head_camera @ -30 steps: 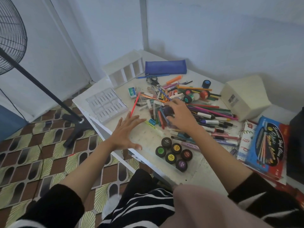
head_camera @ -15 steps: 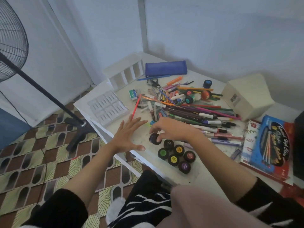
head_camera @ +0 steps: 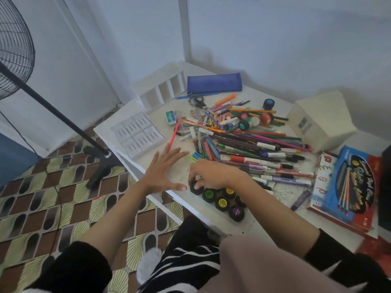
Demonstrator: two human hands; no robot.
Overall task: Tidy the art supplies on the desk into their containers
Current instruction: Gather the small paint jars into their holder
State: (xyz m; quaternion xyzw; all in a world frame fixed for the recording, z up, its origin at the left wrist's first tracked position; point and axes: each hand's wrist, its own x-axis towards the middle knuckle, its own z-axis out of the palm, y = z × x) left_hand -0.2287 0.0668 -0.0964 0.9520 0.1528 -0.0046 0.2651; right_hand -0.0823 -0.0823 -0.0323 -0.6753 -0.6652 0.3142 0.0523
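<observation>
A white bench (head_camera: 262, 216) is seen from above, crowded with art supplies. A wide heap of pens and markers (head_camera: 249, 144) is spread across its middle, long axes mostly running left to right, too many to be counted. Nearer the front edge, a cluster of small paint pots (head_camera: 222, 200) is gathered; five lids are visible and others may be hidden. The leftmost dark pot (head_camera: 195, 188) is pinched by the right hand (head_camera: 213, 173), fingers curled around it. The left hand (head_camera: 161, 173) is laid flat just beside it, fingers spread, nothing held.
</observation>
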